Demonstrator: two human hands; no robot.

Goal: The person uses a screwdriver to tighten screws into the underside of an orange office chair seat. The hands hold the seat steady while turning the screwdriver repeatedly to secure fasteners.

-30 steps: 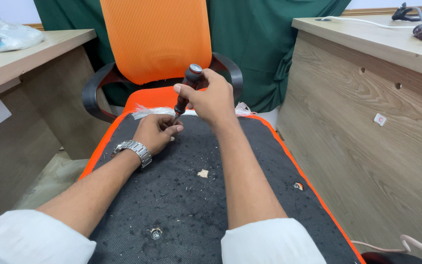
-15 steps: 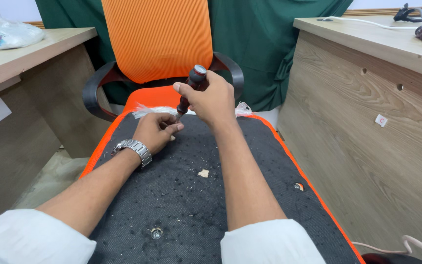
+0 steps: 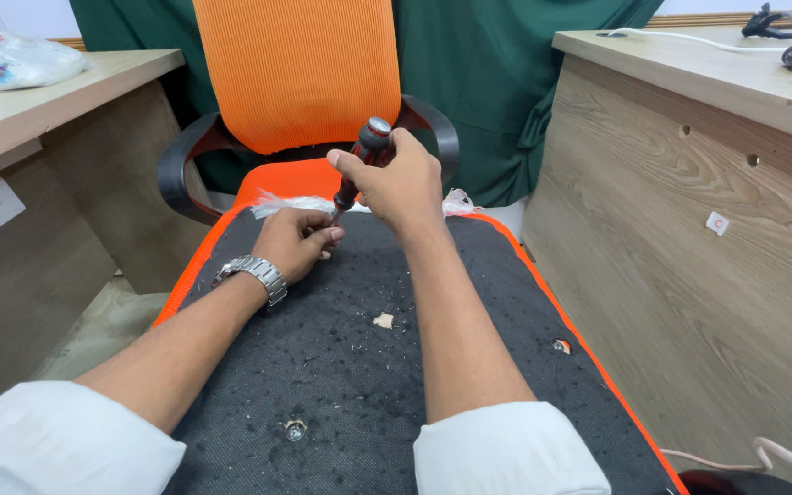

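My right hand [image 3: 401, 181] grips the black and red handle of a screwdriver [image 3: 362, 158], held tilted with its tip pointing down at the far part of a black fabric panel [image 3: 368, 367] edged in orange. My left hand [image 3: 293, 240], with a metal watch on the wrist, rests on the panel with its fingertips pinched around the screwdriver's tip. What sits under the tip is hidden by the fingers.
An orange mesh chair back [image 3: 295, 69] with black armrests [image 3: 181, 170] stands beyond the panel. Wooden desks flank both sides [image 3: 689, 220], [image 3: 38, 101]. A screw [image 3: 295, 428] and a wood chip [image 3: 383, 320] lie on the panel. A green curtain [image 3: 497, 73] hangs behind.
My right hand has twisted on the screwdriver handle and shifted slightly. My left hand stays at the tip.
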